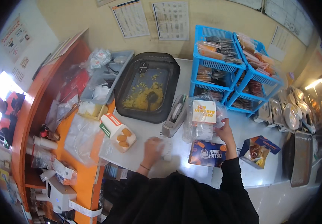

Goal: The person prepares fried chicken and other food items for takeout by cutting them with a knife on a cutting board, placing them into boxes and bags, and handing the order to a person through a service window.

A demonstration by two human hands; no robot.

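Note:
My right hand (225, 134) grips the right side of a clear plastic bag (188, 130). Inside the bag is a white and yellow printed food box (204, 111), with a printed paper slip (204, 132) below it. A closed dark blue printed takeaway box (205, 154) lies just in front of the bag. My left hand (153, 151) is blurred over the counter, beside a white paper slip (167, 149); whether its fingers hold the slip is unclear. Beyond that hand stands a grey tape dispenser (173, 119).
An open paper box (119, 133) holds several fried pieces at left. Behind is a black tray (175, 72) with yellow food and a ladle. Blue stacked baskets (219, 65) hold sachets. An open blue box (257, 152) with food sits right. A label printer (61, 194) stands lower left.

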